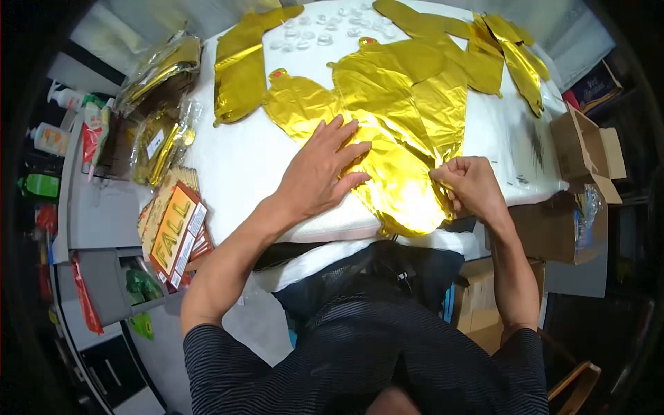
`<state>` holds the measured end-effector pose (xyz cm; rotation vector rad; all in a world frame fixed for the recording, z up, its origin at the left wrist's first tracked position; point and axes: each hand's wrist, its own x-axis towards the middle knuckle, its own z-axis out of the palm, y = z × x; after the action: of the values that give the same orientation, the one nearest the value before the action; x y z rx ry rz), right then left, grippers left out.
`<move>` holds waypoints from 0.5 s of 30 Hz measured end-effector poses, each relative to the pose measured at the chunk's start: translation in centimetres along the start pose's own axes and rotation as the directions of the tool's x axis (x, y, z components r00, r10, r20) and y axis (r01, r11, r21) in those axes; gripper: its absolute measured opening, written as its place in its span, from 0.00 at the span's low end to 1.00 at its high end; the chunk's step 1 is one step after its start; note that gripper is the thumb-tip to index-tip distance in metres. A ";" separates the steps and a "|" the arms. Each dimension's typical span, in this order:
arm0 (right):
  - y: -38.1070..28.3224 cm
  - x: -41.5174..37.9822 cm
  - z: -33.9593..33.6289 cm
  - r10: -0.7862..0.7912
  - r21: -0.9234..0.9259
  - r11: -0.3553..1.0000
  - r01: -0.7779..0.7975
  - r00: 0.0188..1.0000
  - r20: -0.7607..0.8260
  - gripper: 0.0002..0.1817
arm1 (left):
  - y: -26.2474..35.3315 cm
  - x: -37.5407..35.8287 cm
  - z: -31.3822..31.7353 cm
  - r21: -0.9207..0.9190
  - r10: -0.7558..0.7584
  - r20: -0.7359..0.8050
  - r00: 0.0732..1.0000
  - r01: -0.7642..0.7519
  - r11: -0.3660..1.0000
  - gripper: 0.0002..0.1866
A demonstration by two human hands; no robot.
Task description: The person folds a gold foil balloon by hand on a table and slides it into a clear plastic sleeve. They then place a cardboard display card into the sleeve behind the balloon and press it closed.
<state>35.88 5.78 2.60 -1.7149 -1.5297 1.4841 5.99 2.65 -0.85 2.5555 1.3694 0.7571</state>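
Note:
A flat gold foil balloon [387, 166] lies on the white-covered table, its lower end at the near edge. My left hand [321, 166] rests on its left side, fingers spread, palm down. At its right edge, the fingers of my right hand [472, 185] are pinched together on the foil. More gold foil balloons lie beyond: one [238, 76] at the left, one [297, 100] with a red spot touching the middle one, and others [522, 59] at the far right. Some of them overlap, so their full outlines are hidden.
Small clear round pieces [325, 31] are scattered at the table's back. Plastic-bagged gold items [162, 66] and a card marked FALL [176, 225] sit along the left edge. An open cardboard box [588, 149] stands at the right edge. Bottles [50, 138] line a shelf at far left.

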 end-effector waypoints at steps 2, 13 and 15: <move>-0.2 -0.2 0.0 0.005 0.021 1.000 -0.005 1.000 0.001 0.16 | 0.1 0.0 0.0 -0.019 0.007 0.001 1.000 -0.007 1.000 0.25; -0.9 -0.6 1.0 -0.798 -0.659 0.516 0.547 0.586 -0.139 0.10 | 0.0 0.1 -0.1 -0.029 0.006 0.016 1.000 -0.005 1.000 0.26; -1.5 0.0 1.6 -0.934 -0.667 0.212 0.714 0.348 0.075 0.10 | -0.1 0.0 0.1 -0.031 0.010 0.010 1.000 -0.010 0.999 0.25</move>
<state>33.77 5.69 3.23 -0.8431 -2.2866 0.0360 5.94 2.71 -0.98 2.5409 1.3326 0.7591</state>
